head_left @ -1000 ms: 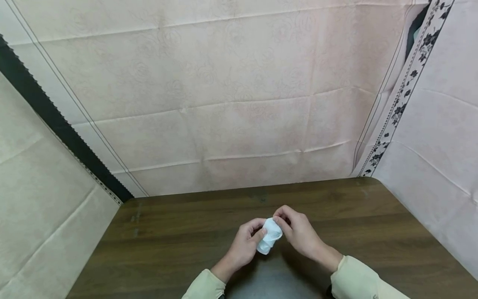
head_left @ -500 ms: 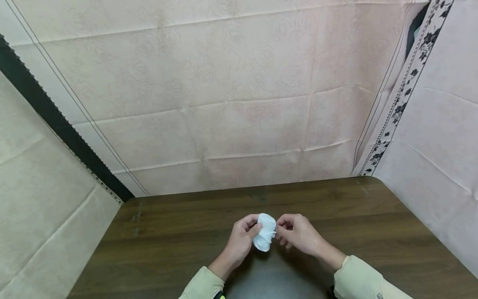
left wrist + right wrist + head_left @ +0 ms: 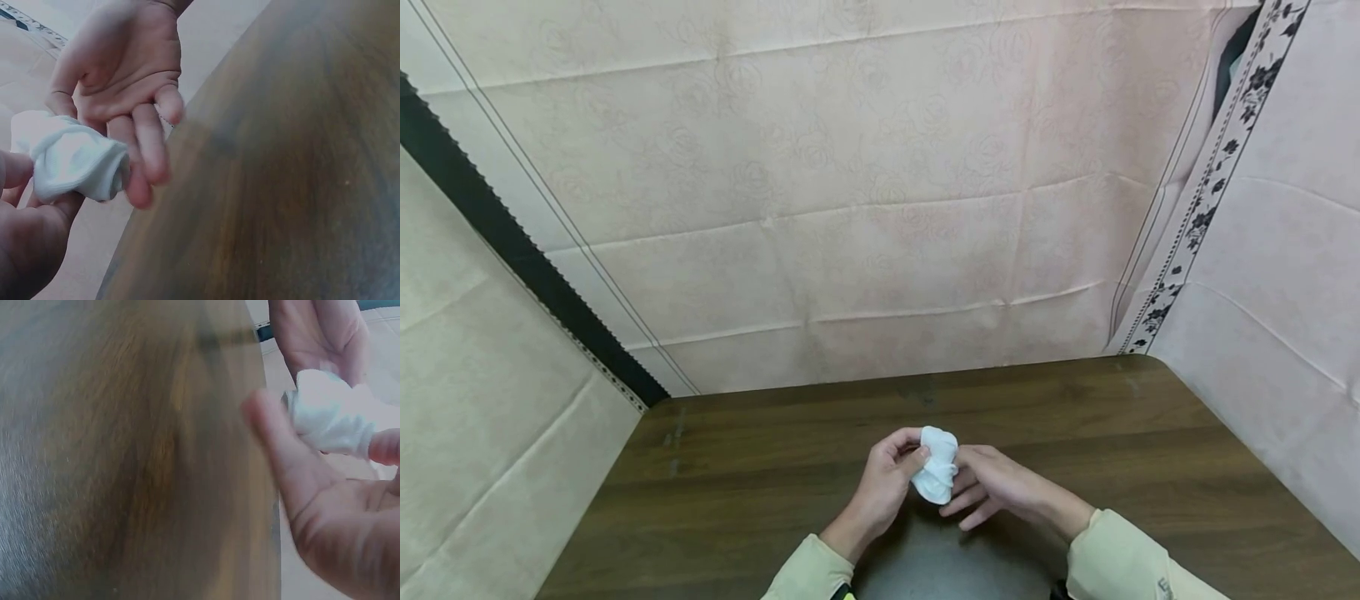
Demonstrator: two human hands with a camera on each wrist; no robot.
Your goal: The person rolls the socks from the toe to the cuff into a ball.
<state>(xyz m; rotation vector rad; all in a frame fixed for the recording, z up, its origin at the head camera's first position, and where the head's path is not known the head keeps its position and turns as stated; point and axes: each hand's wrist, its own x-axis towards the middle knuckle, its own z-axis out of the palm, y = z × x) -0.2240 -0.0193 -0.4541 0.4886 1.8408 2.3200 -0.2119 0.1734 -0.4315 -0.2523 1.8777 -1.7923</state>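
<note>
A small white bundle of rolled cloth [image 3: 936, 467] is held up over the table, its folds bunched at one end. My left hand [image 3: 883, 487] grips its left side, thumb on the near face and fingers behind. On the other side my right hand [image 3: 996, 483] touches the bundle with its thumb side, while the other fingers are stretched out and spread below. The left wrist view shows the right palm [image 3: 134, 65] turned toward the cloth [image 3: 72, 156], with the thumb and index tips hidden behind it. In the right wrist view the cloth [image 3: 328, 412] lies between both hands.
Beneath the hands is a brown wood-grain table [image 3: 760, 450], with a greyish shiny patch [image 3: 947, 558] near its front. Pale patterned cloth sheets [image 3: 850, 208] hang behind and at both sides. A dark band [image 3: 527, 242] runs down the left sheet.
The bundle has turned more upright and shifted slightly left with the left hand. The right hand has gone from curled, pinching fingers at the cloth's edge to spread fingers beside it.
</note>
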